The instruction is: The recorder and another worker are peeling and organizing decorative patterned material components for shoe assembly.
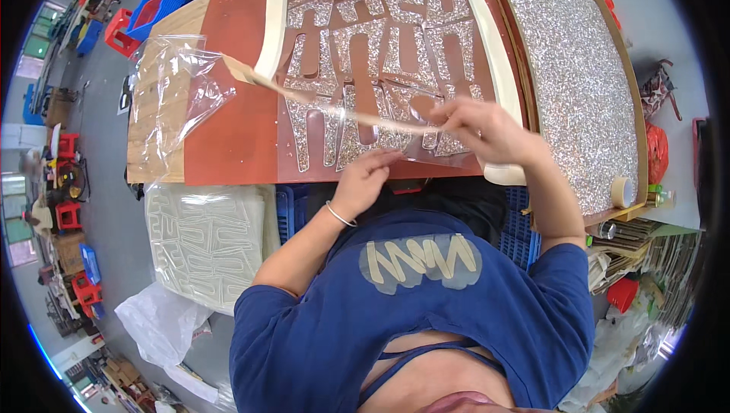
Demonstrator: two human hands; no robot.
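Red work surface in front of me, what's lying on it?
Glittery cut-out pieces lie over the red work surface, between cream strips at left and right. What's directly beneath the glittery parts is covered and can't be seen.

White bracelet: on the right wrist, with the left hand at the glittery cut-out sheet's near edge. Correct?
Wrong wrist: head view shows the white bracelet on the left wrist, with the left hand at the near edge of the glittery cut-out sheet.
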